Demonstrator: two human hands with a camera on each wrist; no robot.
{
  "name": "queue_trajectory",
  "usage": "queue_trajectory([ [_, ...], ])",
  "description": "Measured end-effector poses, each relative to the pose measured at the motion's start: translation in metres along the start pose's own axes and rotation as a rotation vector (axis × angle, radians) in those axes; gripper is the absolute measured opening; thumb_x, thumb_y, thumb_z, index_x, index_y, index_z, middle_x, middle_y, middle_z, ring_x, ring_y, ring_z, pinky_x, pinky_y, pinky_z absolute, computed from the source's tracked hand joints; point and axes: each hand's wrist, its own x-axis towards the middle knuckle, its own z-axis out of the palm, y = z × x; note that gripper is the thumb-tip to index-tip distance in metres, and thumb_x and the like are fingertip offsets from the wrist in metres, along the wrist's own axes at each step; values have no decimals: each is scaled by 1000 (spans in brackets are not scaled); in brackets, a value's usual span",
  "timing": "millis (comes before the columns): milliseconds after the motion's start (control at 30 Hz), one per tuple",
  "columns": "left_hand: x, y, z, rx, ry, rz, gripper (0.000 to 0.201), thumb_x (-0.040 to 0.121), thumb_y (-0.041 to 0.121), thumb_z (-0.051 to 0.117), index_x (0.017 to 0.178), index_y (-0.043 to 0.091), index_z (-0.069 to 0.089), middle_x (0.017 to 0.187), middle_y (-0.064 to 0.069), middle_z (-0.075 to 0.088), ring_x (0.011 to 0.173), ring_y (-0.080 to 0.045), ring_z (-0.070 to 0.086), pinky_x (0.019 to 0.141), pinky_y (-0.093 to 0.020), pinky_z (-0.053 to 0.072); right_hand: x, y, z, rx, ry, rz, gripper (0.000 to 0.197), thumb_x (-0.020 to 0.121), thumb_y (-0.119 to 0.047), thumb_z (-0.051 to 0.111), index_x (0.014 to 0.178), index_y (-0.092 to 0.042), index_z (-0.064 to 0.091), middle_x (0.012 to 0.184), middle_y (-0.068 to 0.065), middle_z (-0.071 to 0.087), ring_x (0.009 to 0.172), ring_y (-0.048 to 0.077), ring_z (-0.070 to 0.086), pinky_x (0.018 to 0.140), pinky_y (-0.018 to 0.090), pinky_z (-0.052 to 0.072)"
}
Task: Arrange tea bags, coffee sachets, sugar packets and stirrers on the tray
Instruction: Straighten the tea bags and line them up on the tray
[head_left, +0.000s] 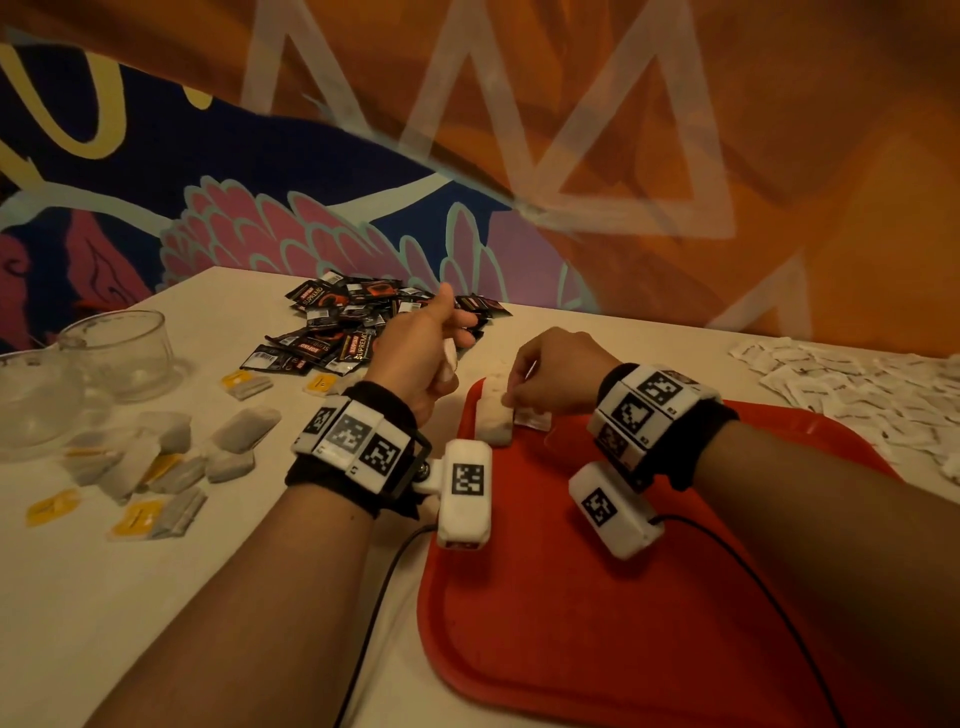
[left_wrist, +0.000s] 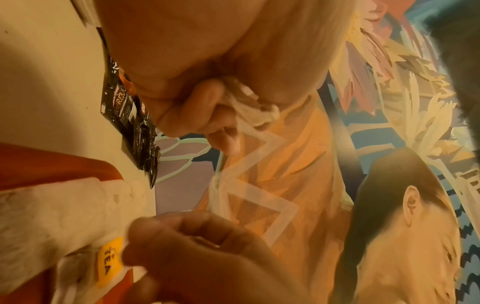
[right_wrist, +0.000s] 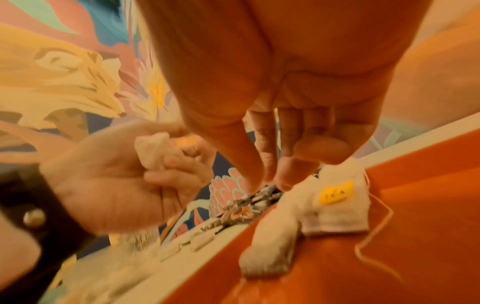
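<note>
Tea bag (head_left: 448, 358) in curled left fingers (head_left: 464, 318)

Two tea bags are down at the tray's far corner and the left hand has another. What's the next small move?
Probably bring the left hand across and set its tea bag on the red tray beside the placed tea bags, which the right hand is touching at the far left corner.

both forearms reached in from the bottom of the frame. the left hand (head_left: 415, 348), at centre, was raised with its thumb up and fingers curled. the right hand (head_left: 556, 371), just to its right, pointed down, fingertips (right_wrist: 285, 181) pinched together.
</note>
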Motion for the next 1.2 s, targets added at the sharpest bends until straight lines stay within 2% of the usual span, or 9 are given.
queue_trajectory([
  [133, -7, 3, 5, -39, -83, -65, 65, 101, 62, 29, 104, 6, 63, 68, -5, 60, 43, -10, 45, 40, -20, 29, -9, -4, -13, 185, 145, -191, 12, 82, -35, 77, 84, -25, 71, 84, -7, 71, 75, 6, 64, 66, 21, 45],
  [267, -8, 1, 9, -52, -174, -103, 80, 96, 70, 22, 117, 3, 60, 75, -7, 67, 56, -14, 63, 52, -27, 45, -19, -13, -8, 200, 154, -276, 38, 72, -56, 78, 92, -25, 69, 84, -10, 69, 78, 5, 63, 67, 22, 48],
  [400, -5, -2, 10, -52, -209, -116, 83, 94, 73, 22, 117, 2, 58, 94, -15, 65, 71, -20, 63, 54, -28, 46, -15, -10, 3, 220, 241, -294, 30, 78, -49, 77, 89, -21, 71, 84, -10, 68, 77, 5, 62, 67, 25, 48],
  [500, -7, -2, 11, -32, -260, -87, 71, 96, 69, 29, 109, 6, 59, 87, -11, 64, 63, -15, 58, 50, -25, 41, -9, -4, 5, 307, 305, -247, 11, 89, -30, 68, 80, -25, 69, 76, -6, 68, 70, 9, 61, 64, 26, 43],
  [633, -9, -4, 9, 126, -307, 20, 36, 96, 44, 57, 109, 11, 67, 104, -8, 68, 93, -20, 62, 68, -29, 50, -7, 2, -1, 483, 287, -184, 8, 93, -28, 66, 89, -21, 69, 71, -2, 70, 55, 2, 62, 54, 24, 46],
  [733, -9, -6, 8, 141, -239, 54, 10, 97, 22, 61, 92, 16, 68, 100, -5, 69, 91, -17, 65, 67, -29, 53, -8, 7, -9, 690, 309, -128, 5, 89, -16, 71, 91, -17, 66, 76, 5, 71, 61, 10, 67, 52, 26, 47],
  [833, -11, -5, 9, 152, -223, 50, 5, 95, 15, 63, 93, 13, 67, 96, -6, 72, 81, -13, 69, 66, -28, 55, -9, 10, -17, 742, 327, -130, 8, 87, -11, 73, 85, -16, 67, 78, 6, 72, 63, 12, 66, 54, 25, 49],
  [1033, -14, -5, 12, 278, -272, 206, 11, 93, 18, 65, 103, 17, 69, 107, -5, 72, 102, -20, 68, 84, -35, 56, -8, 6, -25, 617, 293, -258, 7, 88, -17, 72, 85, -24, 71, 77, -4, 70, 61, 1, 62, 52, 18, 45],
  [1200, -11, -4, 8, 248, -198, 303, 10, 92, 19, 66, 99, 15, 73, 106, -10, 73, 103, -26, 68, 85, -34, 56, -11, 6, -23, 658, 257, -239, 16, 85, -29, 74, 97, -25, 65, 92, 3, 70, 77, 11, 66, 57, 23, 50],
])
